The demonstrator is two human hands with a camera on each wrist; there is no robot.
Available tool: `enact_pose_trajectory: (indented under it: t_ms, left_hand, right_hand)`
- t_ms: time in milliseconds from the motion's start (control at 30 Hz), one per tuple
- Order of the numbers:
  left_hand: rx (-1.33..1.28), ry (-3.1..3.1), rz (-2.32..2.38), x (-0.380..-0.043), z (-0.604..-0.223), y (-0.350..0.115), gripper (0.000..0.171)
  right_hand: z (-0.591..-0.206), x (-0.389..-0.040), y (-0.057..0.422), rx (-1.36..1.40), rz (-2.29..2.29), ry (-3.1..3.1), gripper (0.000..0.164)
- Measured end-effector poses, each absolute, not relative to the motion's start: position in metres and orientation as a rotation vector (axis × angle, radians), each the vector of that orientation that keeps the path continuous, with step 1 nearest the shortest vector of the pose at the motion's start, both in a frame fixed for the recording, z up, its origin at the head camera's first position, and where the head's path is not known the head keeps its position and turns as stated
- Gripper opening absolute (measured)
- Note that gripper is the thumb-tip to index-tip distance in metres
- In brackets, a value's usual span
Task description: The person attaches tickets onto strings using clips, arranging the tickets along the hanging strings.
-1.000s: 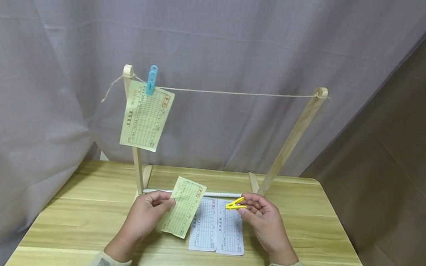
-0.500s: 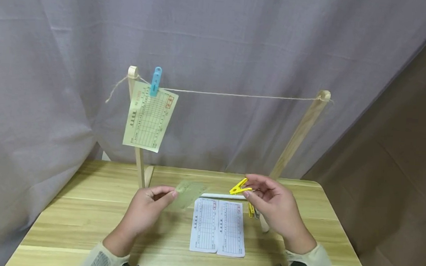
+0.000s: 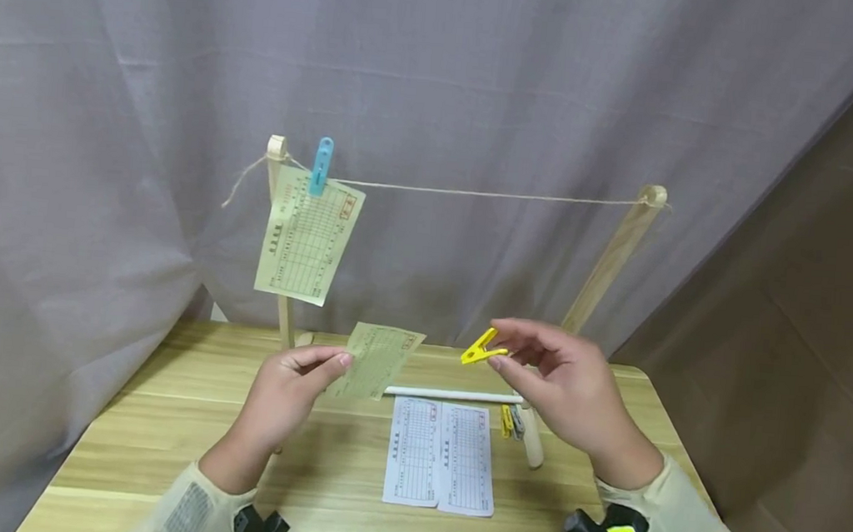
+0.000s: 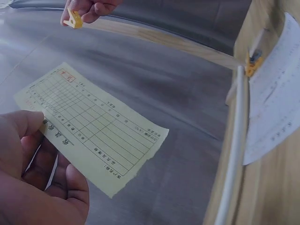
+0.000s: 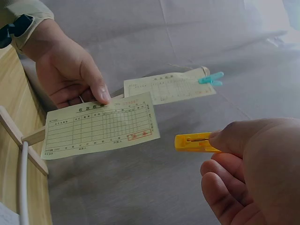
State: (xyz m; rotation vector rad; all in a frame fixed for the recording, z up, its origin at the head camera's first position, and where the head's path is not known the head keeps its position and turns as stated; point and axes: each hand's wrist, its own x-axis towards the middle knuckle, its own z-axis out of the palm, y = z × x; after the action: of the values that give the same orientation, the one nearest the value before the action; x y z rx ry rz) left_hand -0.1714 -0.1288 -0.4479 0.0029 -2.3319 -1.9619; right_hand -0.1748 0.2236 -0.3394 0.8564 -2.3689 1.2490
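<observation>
My left hand [image 3: 283,392] pinches a yellow-green receipt slip [image 3: 377,361] by its left edge, thumb on top, above the table. The slip's printed grid and red stamp box face up in the left wrist view. To the right, my right hand [image 3: 564,381] holds a yellow clothespin [image 3: 482,350] between thumb and fingers, its tip pointing left toward the slip, apart from it. Another such receipt [image 3: 308,236] hangs from the string [image 3: 477,193] at the left, held by a blue clothespin [image 3: 321,166].
Two white receipt slips [image 3: 441,459] lie side by side on the wooden table [image 3: 157,445]. Right of them are a yellow clothespin [image 3: 507,421] and a grey one [image 3: 518,423]. Wooden posts [image 3: 611,260] hold the string; a white rod [image 3: 454,395] joins them low down.
Both hands have risen from near the tabletop, carrying the receipt and the yellow clothespin. The right hand has also shifted right, uncovering the clothespins by the post. The held slip has tilted.
</observation>
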Motion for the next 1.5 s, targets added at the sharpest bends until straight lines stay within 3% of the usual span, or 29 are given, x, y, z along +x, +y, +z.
enact_pose_trajectory:
  t_ms: [233, 800, 1500]
  left_hand:
    - [0.02, -2.281, -2.002, -0.181, -0.429, -0.127, 0.036]
    - [-0.127, -1.982, -2.165, -0.196, -0.383, -0.109, 0.03]
    - [-0.087, -1.895, -2.213, -0.202, -0.347, -0.099, 0.034]
  right_hand:
    - [-0.313, -0.179, 0.217, 0.866, 1.121, -2.393, 0.039]
    - [-0.247, -0.194, 0.188, 0.999, 0.964, -2.362, 0.032]
    - [-0.186, -0.212, 0.159, 0.913, 0.924, -2.307, 0.023]
